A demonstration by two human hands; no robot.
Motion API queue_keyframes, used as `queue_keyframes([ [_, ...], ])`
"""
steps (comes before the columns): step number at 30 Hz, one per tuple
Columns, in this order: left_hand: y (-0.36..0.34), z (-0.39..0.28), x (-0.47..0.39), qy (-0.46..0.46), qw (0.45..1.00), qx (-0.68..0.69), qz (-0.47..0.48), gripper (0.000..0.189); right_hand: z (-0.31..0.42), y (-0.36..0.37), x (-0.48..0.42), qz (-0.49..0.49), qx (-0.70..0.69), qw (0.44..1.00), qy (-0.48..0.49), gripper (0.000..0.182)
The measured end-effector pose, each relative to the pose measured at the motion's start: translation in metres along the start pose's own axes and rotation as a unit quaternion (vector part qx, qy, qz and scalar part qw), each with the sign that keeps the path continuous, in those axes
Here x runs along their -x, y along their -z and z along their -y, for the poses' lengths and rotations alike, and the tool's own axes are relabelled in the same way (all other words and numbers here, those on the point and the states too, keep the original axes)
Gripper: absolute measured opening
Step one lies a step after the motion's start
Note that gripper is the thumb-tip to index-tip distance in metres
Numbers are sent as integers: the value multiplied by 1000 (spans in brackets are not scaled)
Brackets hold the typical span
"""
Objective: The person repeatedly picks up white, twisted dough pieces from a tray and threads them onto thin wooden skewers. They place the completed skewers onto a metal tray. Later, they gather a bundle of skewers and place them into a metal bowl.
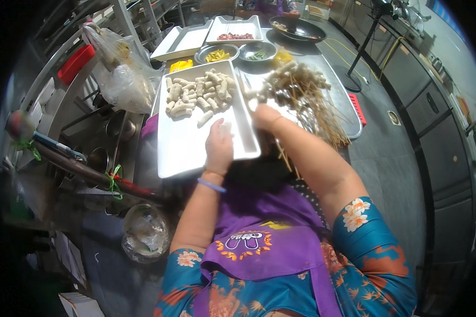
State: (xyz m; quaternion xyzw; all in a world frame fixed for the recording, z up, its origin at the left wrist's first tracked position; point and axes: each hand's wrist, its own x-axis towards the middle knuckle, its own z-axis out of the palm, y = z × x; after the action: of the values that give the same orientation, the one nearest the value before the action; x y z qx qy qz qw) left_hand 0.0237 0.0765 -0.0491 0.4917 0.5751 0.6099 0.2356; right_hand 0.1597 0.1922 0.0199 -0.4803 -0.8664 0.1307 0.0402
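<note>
My left hand [219,148] is over the lower right of a white rectangular tray [182,154] and holds a pale ridged food piece [225,128] at its fingertips. A heap of similar ridged rolls [200,93] lies in the tray's upper part. My right hand [266,117] is just right of the tray, beside a pile of food pieces on wooden skewers [311,95]. Its fingers are turned away and blurred, so what it holds is hidden. The skewers' bare sticks [333,126] point toward the right and toward me.
Behind stand a bowl of yellow strips [217,55], a bowl of green pieces [258,54], a tray with red pieces [235,36], another white tray [178,39] and a black pan [301,29]. Plastic bags [125,79] hang at left. A person [267,7] is across the table.
</note>
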Motion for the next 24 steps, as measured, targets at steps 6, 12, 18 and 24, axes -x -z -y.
queue_keyframes([
  [6,1,3,-2,-13,1000,0,-5,38,-17,5,-10,-13,-100,990,-96,28],
  [12,1,-3,-3,12,1000,-7,11,38,-50,35,-1,35,-204,978,26,15],
  [18,5,-20,1,106,989,104,2,38,4,130,83,10,-378,926,12,17],
  [24,4,-23,-1,109,988,109,2,40,-18,105,134,-65,-518,851,-56,16],
])
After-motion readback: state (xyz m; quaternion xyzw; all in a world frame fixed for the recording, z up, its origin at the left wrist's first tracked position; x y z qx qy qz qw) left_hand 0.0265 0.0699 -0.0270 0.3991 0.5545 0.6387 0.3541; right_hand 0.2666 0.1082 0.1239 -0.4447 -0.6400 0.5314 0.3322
